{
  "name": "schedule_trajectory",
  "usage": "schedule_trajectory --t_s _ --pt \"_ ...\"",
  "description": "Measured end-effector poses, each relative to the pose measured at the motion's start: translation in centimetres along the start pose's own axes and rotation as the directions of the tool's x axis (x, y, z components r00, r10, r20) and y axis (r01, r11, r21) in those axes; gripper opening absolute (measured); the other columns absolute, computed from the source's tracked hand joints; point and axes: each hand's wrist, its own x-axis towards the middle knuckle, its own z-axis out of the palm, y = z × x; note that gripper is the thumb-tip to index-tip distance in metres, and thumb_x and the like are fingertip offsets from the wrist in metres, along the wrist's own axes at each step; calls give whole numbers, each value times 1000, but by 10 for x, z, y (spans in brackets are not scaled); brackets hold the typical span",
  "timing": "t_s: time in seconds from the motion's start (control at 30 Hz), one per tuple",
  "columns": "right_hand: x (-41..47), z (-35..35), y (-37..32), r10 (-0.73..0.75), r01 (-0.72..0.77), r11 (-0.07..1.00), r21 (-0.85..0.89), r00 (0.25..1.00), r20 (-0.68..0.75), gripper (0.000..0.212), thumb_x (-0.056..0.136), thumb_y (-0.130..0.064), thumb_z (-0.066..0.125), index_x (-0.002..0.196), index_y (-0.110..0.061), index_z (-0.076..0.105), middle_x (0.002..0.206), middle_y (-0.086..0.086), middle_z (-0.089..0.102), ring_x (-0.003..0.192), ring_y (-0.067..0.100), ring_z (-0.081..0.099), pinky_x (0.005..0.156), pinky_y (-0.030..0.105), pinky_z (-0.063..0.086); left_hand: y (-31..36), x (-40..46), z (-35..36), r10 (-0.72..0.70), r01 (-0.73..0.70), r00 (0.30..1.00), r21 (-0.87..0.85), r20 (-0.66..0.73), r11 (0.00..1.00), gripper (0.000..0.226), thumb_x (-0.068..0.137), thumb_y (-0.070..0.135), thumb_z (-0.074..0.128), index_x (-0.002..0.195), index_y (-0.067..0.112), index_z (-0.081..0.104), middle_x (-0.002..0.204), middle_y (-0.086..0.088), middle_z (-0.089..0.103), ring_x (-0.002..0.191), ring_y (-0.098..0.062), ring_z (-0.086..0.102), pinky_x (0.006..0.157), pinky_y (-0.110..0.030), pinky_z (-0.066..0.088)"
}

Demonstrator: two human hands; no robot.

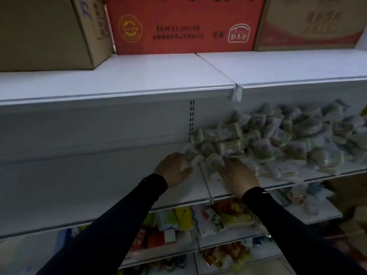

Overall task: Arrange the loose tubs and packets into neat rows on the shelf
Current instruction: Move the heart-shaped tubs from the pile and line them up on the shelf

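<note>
White shelf (pixel 119 171) boards; pale green-and-white packets (pixel 278 139) heaped at right. Far up, a red carton (pixel 184 26) with white and yellow print sits between brown cardboard boxes (pixel 43 32). Dark sleeves (pixel 111 225).

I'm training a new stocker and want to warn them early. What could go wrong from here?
1. The pile of packets reaches the shelf's front edge; pulling from its near end may tip some off.
2. The left hand holds a packet right at the shelf divider; it may snag.
3. Dim, blurred view: the right hand grip is unclear.
</note>
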Motion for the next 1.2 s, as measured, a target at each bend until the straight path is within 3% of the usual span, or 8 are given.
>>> schedule_trajectory --t_s 0.17,0.3,0.4,0.53,0.73,0.9,1.03,1.2 --pt "24 8 14 -47 53 997 -57 994 99 53 100 -45 32 147 -22 31 144 9 40 111 30 54 75 34 46 13 39 13 -105 104 994 71 1 992 62 98 47 46 150 17 29 151 -11 34 134 -29 36 107 -35 35" --pt "21 10 15 -87 94 994 -54 989 122 55 100 -39 34 150 -17 27 150 10 34 130 26 41 89 31 41 15 65 23 -151 140 987 164 59 976 69 99 50 42 155 30 9 162 -13 1 147 -35 10 118 -43 20" --pt "23 15 16 -134 141 990 -22 973 186 57 98 -40 36 151 -20 25 151 10 34 139 27 28 108 35 34 7 76 32 -147 129 985 180 90 975 66 97 53 41 154 36 11 163 -10 0 148 -34 5 119 -44 16" --pt "30 14 12 -111 109 994 23 954 280 61 97 -41 37 152 -26 17 158 8 23 143 28 24 111 41 32 -6 63 30 -133 128 989 92 57 988 60 95 44 53 148 24 33 151 -17 21 137 -34 30 112 -37 31" --pt "35 9 -16 -80 56 996 70 908 411 64 96 -45 41 151 -35 11 125 9 54 104 28 56 85 37 48 -44 28 16 -165 170 983 -64 79 983 68 86 39 69 144 21 37 141 -10 16 116 -27 51 105 -25 37" --pt "32 7 -36 -46 9 994 105 933 358 59 89 -46 57 139 -30 29 118 11 62 97 29 61 80 39 52 -63 6 6 -179 183 981 -40 78 982 75 84 54 67 146 24 38 150 -8 25 137 -26 33 111 -30 29" --pt "28 15 -43 -73 33 951 306 990 122 49 82 -42 69 120 -25 43 110 7 59 89 25 60 74 37 52 -73 -4 6 -281 259 957 -238 -65 936 68 85 55 65 139 17 48 142 -6 40 118 -22 51 96 -28 39" --pt "29 29 -43 -130 113 925 362 991 24 66 84 -40 69 141 -32 37 144 6 36 109 23 56 81 25 47 -69 -18 9 -405 240 898 -580 -173 778 56 87 48 60 133 17 51 123 -8 60 100 -22 62 82 -31 49"
